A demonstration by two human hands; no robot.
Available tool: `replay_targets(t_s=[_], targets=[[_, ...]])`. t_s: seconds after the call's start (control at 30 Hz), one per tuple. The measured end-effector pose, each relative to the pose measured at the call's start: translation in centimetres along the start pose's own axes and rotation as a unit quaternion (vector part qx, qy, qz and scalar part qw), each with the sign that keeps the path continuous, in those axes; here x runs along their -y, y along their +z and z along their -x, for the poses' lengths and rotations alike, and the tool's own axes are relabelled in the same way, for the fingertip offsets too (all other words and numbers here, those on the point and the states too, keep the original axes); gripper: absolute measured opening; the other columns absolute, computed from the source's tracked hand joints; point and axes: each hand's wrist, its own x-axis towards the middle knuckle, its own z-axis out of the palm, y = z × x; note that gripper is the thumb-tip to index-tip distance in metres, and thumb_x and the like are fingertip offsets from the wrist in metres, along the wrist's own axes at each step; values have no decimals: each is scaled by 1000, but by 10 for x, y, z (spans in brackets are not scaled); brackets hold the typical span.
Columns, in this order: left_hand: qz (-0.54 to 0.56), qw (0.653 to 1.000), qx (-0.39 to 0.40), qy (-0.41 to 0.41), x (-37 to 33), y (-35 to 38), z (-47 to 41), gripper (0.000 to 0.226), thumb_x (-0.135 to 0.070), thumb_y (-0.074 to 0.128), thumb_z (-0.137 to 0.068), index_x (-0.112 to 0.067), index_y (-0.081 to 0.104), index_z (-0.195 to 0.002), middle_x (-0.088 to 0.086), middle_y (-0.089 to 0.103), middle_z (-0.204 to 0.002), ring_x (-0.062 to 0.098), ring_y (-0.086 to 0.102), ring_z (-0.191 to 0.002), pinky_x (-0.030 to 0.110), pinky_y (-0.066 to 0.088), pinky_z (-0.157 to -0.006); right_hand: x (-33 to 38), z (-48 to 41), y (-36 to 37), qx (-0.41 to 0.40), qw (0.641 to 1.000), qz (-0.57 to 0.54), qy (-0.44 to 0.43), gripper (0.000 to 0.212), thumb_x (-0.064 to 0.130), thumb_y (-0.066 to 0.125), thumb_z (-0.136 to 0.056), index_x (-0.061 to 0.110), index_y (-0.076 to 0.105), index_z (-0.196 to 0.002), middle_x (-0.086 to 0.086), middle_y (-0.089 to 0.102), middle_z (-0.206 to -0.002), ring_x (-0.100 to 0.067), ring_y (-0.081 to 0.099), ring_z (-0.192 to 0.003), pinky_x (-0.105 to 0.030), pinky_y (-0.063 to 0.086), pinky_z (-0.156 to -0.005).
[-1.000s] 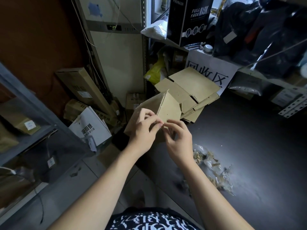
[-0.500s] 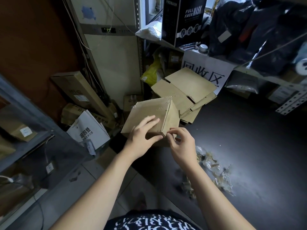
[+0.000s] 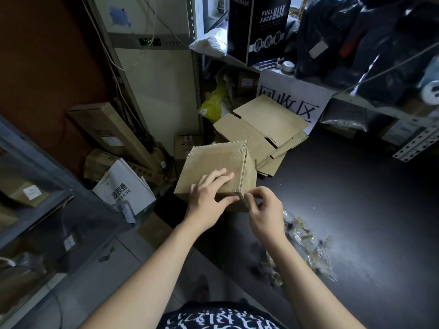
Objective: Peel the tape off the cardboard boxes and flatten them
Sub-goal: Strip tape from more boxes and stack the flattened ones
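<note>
Cardboard box (image 3: 215,163), corner toward the person.

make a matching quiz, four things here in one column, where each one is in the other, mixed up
1 cardboard box
2 flattened cardboard stack
3 peeled tape scraps
4 full face mask box

a on the metal shelf
b on the dark table beside the right hand
c under the left hand
d in front of the white sign

Pairs: 1-c, 2-d, 3-b, 4-a

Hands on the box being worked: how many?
2. The left hand grips the near top edge of the cardboard box, fingers on top, thumb in front; the right hand pinches at its near right corner. None hidden.
</note>
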Motion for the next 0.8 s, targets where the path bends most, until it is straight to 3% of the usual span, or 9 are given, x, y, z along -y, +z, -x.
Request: replay_targets(t_s=[0.4,0.57,0.67,0.73,0.8], targets=[[-42,999,0,-13,-9,10,-5,59,-48,80,-81,-38,62,-136,-16,52,-146,7,39,-135,31,26,-93,1,1,-20,60,996,36,57,12,18,61,-101,15,60,-89,2,67,-83,-16,61,-78,-35,48,-72],[-56,998,25,-12,-12,13,-4,60,-49,77,-83,-39,58,-140,-16,48,-148,6,35,-135,28,21,-91,1,3,-26,59,993,6,99,15,23,64,-97,19,63,-83,5,67,-79,-9,60,-74,-20,45,-64],[-53,998,27,-7,-13,16,-1,60,-47,78,-83,-38,59,-139,-16,48,-148,8,37,-136,31,25,-93,4,7,-25,54,992,-5,110,23,38,65,-97,19,64,-83,5,67,-78,-13,61,-75,-28,48,-67],[-52,998,26,-5,-14,18,1,61,-44,80,-82,-37,59,-139,-14,49,-148,10,39,-136,34,29,-95,5,9,-25,49,992,-12,114,25,43,63,-98,21,65,-89,6,67,-78,-14,62,-76,-29,47,-67],[-52,998,28,-1,-14,19,3,61,-44,80,-82,-37,60,-139,-13,49,-149,11,39,-137,37,32,-98,7,8,-25,62,991,-12,117,17,45,61,-99,31,61,-108,6,64,-76,-13,62,-75,-26,46,-67]])
